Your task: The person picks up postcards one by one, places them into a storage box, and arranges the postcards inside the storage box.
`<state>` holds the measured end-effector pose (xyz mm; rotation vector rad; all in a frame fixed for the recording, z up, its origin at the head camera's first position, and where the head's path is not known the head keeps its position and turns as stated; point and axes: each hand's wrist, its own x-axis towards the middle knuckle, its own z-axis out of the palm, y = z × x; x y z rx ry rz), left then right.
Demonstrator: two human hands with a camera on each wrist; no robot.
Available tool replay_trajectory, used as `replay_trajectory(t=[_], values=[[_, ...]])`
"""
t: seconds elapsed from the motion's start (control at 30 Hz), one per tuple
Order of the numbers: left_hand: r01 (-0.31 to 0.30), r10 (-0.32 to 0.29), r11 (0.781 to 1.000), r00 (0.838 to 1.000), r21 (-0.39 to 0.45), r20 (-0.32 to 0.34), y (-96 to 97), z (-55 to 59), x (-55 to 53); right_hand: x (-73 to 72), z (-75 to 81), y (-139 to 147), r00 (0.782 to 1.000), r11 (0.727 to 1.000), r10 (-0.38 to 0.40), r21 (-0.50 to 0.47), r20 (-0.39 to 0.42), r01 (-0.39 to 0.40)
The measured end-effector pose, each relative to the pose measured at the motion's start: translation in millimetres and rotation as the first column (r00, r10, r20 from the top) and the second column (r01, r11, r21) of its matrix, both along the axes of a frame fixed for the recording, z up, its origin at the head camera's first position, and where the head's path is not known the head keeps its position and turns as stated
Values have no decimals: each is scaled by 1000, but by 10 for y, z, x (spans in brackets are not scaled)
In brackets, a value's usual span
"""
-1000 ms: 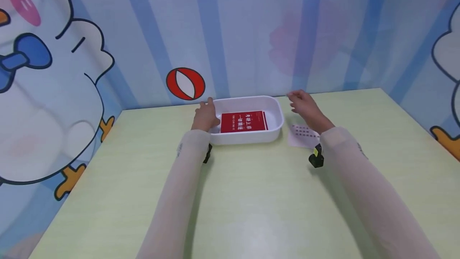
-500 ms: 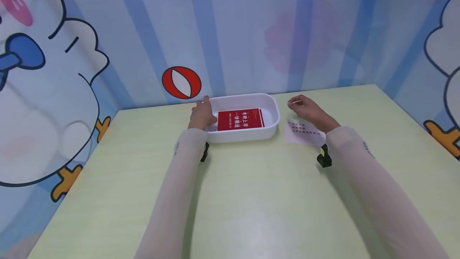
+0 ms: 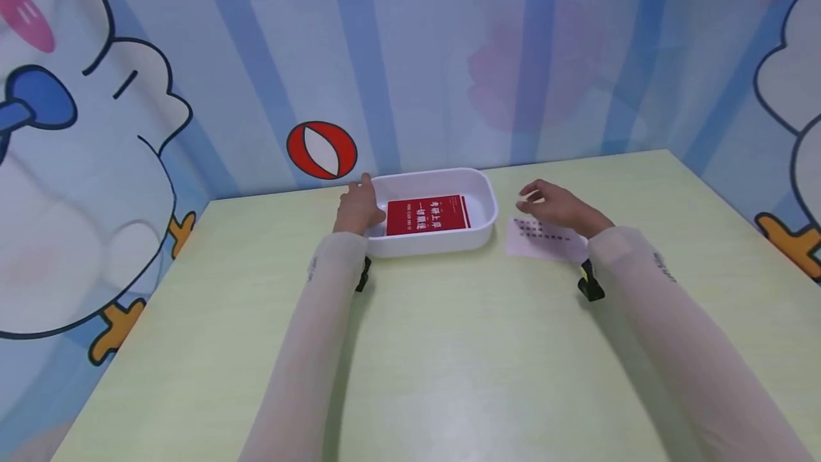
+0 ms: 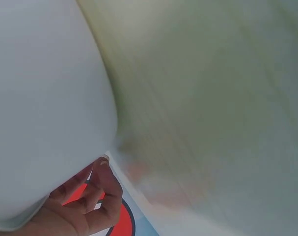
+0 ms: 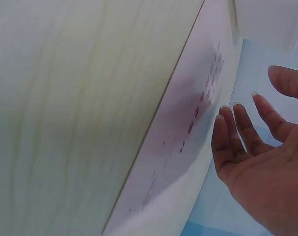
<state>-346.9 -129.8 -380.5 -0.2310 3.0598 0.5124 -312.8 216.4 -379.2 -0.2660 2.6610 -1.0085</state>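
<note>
A white plastic tray (image 3: 436, 242) stands near the back of the table, with a red booklet (image 3: 428, 214) with white lettering lying inside it. At the tray's left end my left hand (image 3: 359, 207) holds the wall, thumb inside the rim and fingers outside. The left wrist view shows those fingers (image 4: 104, 189) along the outer wall; the thumb is hidden there. To the right of the tray my right hand (image 3: 558, 207) hovers above a pale pink sheet of paper (image 3: 539, 248) printed with dark characters. In the right wrist view its fingers (image 5: 247, 129) are loosely bent and hold nothing.
The pale green table (image 3: 449, 348) meets a blue striped backdrop (image 3: 436, 55) right behind the tray. Cartoon figures and a red ball (image 3: 322, 150) are printed on the backdrop. A black wrist camera (image 3: 591, 284) hangs under the right sleeve.
My right hand has moved slightly right and down over the pink sheet, and its fingers have loosened. The left hand stays on the tray. The head view has shifted a little.
</note>
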Motion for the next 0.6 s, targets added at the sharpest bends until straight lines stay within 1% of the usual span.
replay_trajectory(t=[0.13, 0.33, 0.43, 0.6], values=[[4, -4, 1000, 1000, -6, 2, -6, 8, 3, 13, 0, 43, 999, 997, 31, 74, -17, -30], [1, -1, 1000, 1000, 2, 3, -14, 28, 8, -2, -4, 63, 996, 986, 87, 145, -36, -81], [-4, 4, 1000, 1000, 6, 10, -11, 35, 17, 12, 7, 67, 992, 977, 119, 185, -46, -109], [-3, 3, 1000, 1000, 2, 17, -13, 30, 17, 36, 33, 81, 985, 946, 166, 289, -47, -146]])
